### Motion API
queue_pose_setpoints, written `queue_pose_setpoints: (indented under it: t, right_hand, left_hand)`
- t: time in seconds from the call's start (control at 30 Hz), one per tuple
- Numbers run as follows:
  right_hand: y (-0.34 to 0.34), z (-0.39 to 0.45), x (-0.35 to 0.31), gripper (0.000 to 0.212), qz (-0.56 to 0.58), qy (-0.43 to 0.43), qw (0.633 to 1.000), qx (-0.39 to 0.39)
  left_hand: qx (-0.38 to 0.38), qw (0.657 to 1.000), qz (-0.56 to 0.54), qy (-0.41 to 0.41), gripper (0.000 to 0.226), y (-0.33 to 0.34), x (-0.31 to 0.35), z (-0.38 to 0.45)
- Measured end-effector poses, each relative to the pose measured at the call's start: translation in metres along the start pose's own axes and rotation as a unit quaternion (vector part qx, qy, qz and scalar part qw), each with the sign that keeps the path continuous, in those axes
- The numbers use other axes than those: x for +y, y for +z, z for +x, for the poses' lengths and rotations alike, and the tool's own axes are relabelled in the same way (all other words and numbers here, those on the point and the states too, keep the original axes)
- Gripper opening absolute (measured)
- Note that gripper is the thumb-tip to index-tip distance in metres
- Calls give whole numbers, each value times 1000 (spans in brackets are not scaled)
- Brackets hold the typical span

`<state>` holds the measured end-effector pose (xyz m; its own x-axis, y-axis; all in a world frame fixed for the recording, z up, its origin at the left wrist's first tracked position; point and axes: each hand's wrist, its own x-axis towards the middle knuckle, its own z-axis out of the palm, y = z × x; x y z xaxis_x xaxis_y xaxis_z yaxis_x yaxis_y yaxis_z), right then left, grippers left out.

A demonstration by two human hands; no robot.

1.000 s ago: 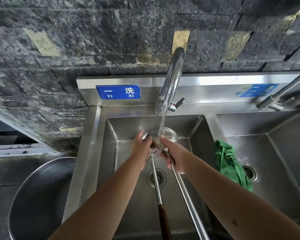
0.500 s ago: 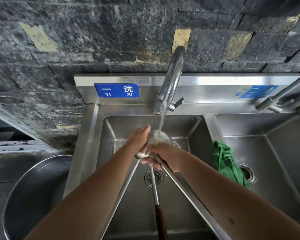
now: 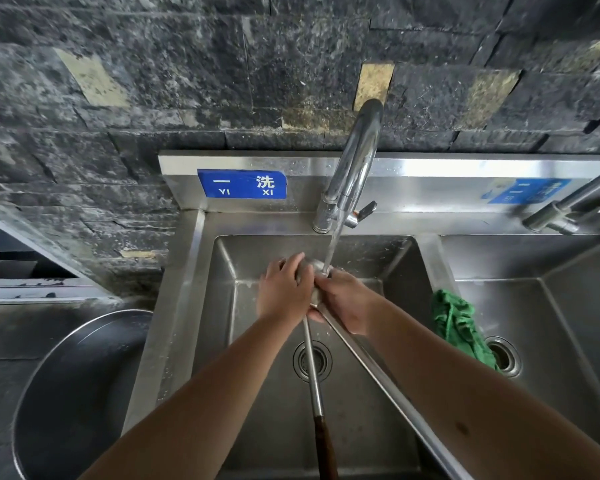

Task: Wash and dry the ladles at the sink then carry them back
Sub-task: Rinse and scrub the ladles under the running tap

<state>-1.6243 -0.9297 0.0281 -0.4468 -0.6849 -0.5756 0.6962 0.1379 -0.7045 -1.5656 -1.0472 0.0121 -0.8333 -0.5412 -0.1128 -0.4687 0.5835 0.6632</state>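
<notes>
**Two ladles held under the running tap**

Both hands hold the ladle bowls [image 3: 313, 268] directly under the water stream [image 3: 333, 247], so the water can rinse them over the left basin [image 3: 378, 251]. The left hand [image 3: 284, 292] curls around a bowl from the left; the right hand [image 3: 343, 299] grips from the right. I count two handles: one with a dark wooden end [image 3: 321, 434], one fully steel handle [image 3: 392, 386]. There are two basins, two taps, two drains, one green cloth [image 3: 456, 323] lying ready for the drying, and one big round pan [image 3: 77, 393] at the left.

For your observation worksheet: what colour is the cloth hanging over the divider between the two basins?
Green; the cloth shows best in the head view.
</notes>
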Motion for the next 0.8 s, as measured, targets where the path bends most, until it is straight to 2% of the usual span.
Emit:
queue_pose_setpoints:
  t: [0.1,0.23,0.3,0.37,0.4,0.47,0.53,0.67,0.73,0.8]
  right_hand:
    - [2,5,-2,42,14,-8,1000,12]
    - [9,14,-5,23,4,-38,997,63]
    - [9,19,-3,23,5,-40,995,94]
    - [9,22,-3,20,14,-44,993,111]
    - [9,23,-5,18,19,-47,991,124]
    - [6,22,-8,20,44,-45,990,123]
    - [4,21,-8,19,46,-39,991,117]
    - [-5,12,-6,17,-63,-2,989,135]
    - [-12,0,-8,7,-29,-9,998,59]
    - [-22,-14,-7,11,2,-38,999,-9]
  left_hand:
    - [12,995,-68,-77,48,-2,5,5]
    - [19,960,-197,-198,62,2,13,-10]
    - [-2,900,-366,-234,70,10,14,-24]
    - [-66,827,-481,-283,53,16,18,-43]
    - [-105,817,-489,-285,37,16,22,-55]
    - [-170,820,-474,-272,7,18,31,-73]
    - [-189,828,-453,-273,8,23,29,-77]
    - [-188,842,-435,-258,17,26,29,-66]
    - [-186,840,-443,-253,20,28,32,-62]
    - [-175,835,-453,-260,19,33,34,-57]
